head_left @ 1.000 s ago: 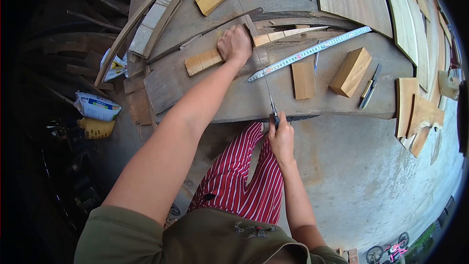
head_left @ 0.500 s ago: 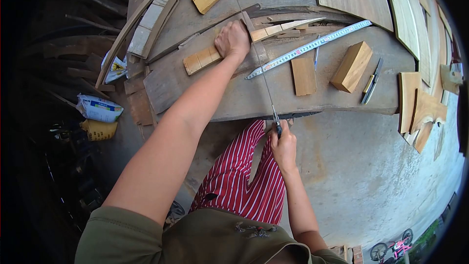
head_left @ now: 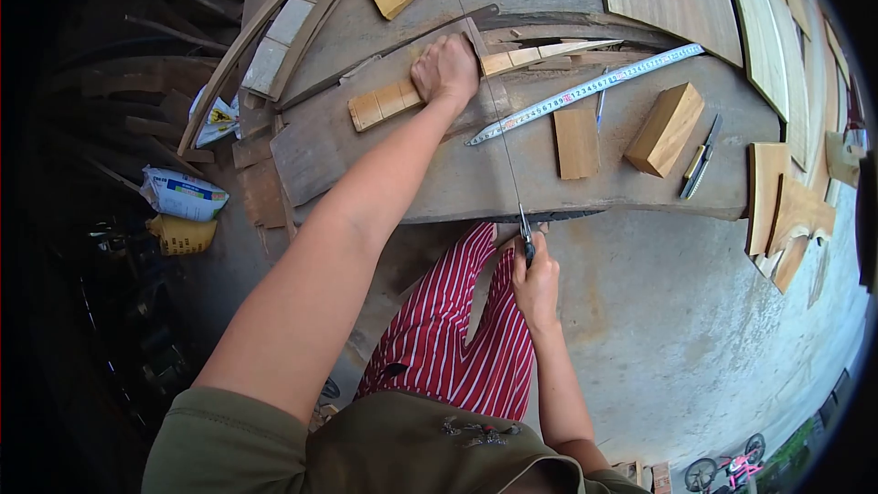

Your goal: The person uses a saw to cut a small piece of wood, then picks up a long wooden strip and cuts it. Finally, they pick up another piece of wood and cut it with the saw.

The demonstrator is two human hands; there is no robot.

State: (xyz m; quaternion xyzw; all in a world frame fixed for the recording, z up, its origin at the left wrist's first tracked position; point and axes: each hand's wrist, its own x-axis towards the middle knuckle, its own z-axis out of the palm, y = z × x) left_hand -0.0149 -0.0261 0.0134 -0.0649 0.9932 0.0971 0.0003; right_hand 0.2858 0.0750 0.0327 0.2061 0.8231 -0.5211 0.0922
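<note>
In the head view, my left hand point(head_left: 446, 69) is closed with curled fingers over the strip point(head_left: 382, 106), and holds it down on the worktop point(head_left: 384, 187). The strip lies toward the far side, its pointed end beyond a small board point(head_left: 474, 35) just beside my knuckles. My right hand point(head_left: 537, 282) is wrapped around the handle of the saw point(head_left: 527, 242), near the front edge. The thin blade seems to cross the strip next to this board; how deep it cuts, I cannot tell. I judge that sawing is in hand, and the next stroke calls for a firm left hold and a straight blade. For writing, the tape point(head_left: 585, 91) shows black digits running 1 to 9, with a red mark between. The white bag point(head_left: 186, 194) and yellow bag point(head_left: 180, 235) carry print too small to read.
</note>
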